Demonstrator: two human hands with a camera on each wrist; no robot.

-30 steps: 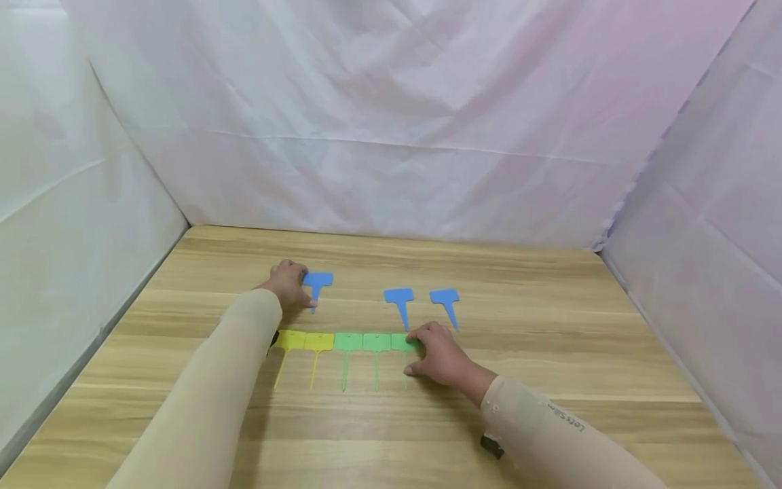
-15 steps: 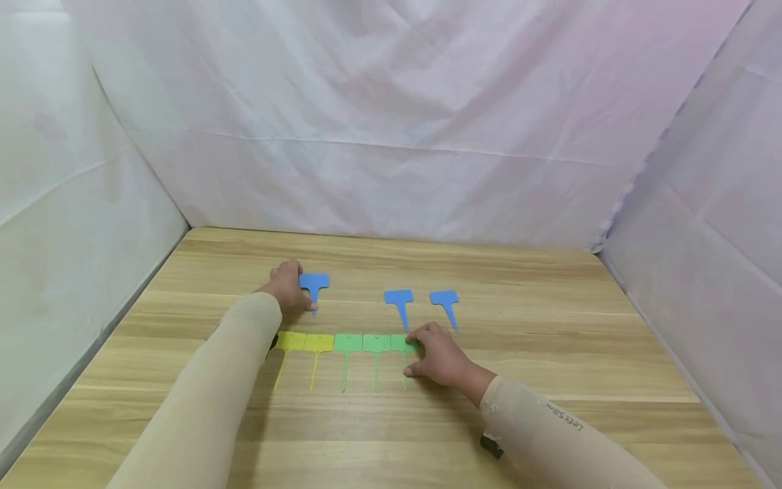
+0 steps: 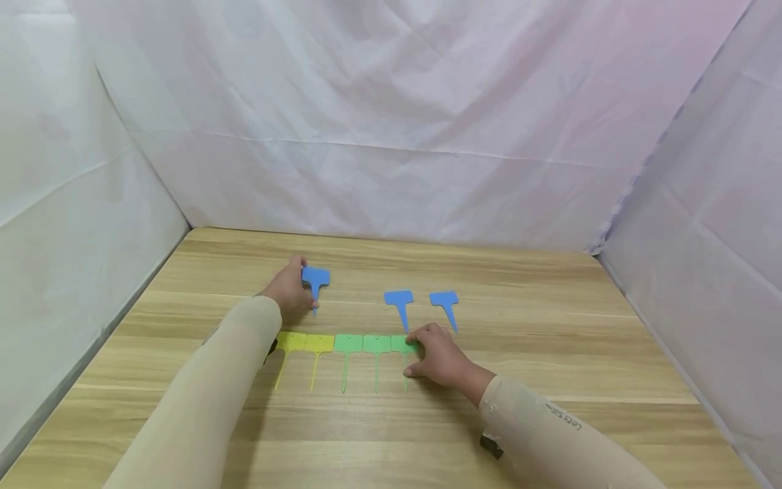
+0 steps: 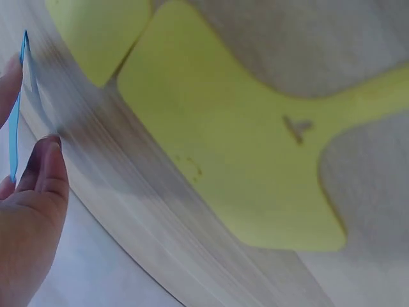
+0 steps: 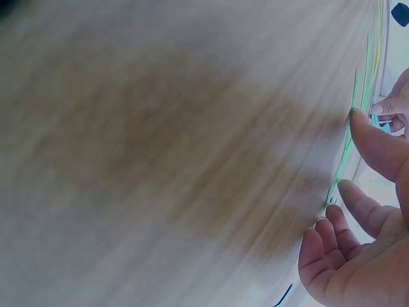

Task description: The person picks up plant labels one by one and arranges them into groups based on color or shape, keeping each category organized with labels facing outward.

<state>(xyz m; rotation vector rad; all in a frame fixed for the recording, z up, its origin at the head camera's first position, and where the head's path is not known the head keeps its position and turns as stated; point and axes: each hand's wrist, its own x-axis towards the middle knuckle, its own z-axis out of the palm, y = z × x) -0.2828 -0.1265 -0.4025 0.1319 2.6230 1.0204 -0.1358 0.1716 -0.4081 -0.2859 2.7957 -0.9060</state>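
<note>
There were three blue tags (image 3: 399, 298), one held in the left hand (image 3: 287, 288) and two beyond the right hand (image 3: 442, 356); two yellow tags (image 3: 320, 344) showed on the near side of the left hand, and three green tags (image 3: 377, 343) ran leftward from the right.

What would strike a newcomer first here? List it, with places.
Probably the row of yellow tags and green tags on the table, the right hand at its right end. Behind it, the left hand holds a blue tag, and two more blue tags lie farther right.
</note>
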